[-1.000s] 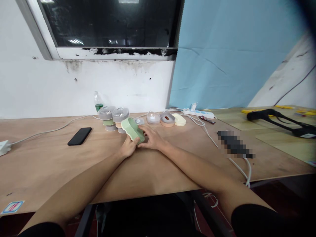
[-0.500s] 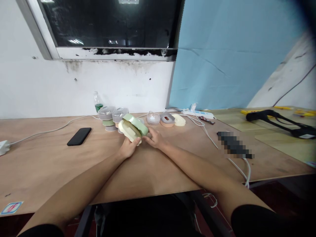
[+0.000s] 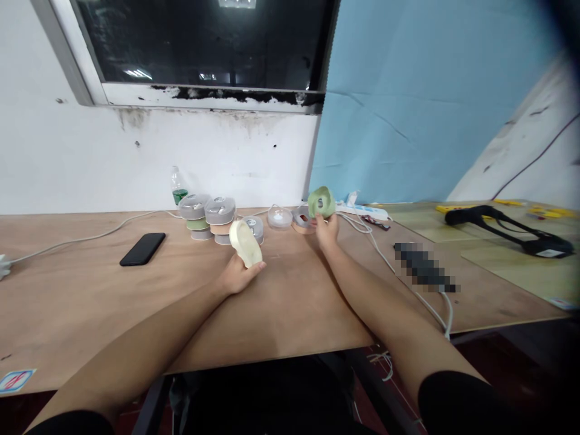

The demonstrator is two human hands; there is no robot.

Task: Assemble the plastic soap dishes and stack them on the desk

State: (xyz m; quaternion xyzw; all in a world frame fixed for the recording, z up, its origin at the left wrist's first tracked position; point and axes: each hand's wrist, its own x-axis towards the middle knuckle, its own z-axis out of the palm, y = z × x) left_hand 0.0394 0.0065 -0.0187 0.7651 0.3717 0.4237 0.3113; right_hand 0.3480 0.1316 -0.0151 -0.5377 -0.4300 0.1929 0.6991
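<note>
My left hand [image 3: 238, 277] is closed around a cream plastic box [image 3: 245, 244], held tilted above the table. A pale green lid [image 3: 329, 202] with an oval opening in its middle is gripped in my right hand [image 3: 328, 231], over to the right and farther back. Just behind it on the table sits a grey-topped peach box [image 3: 302, 217], partly covered by the lid and fingers. Stacked boxes with clear grey lids [image 3: 194, 206] stand at the back left of my left hand, in green, peach and grey.
A clear round-cornered piece [image 3: 280, 217] lies between the hands at the back. Left are a black phone [image 3: 142, 249] and a bottle [image 3: 179, 187]. A power strip [image 3: 365, 211], white cables and a blurred dark object [image 3: 425, 267] are on the right.
The green lid has come away from the cream box. My right hand has carried it right and back, while my left hand keeps the box in nearly the same place.
</note>
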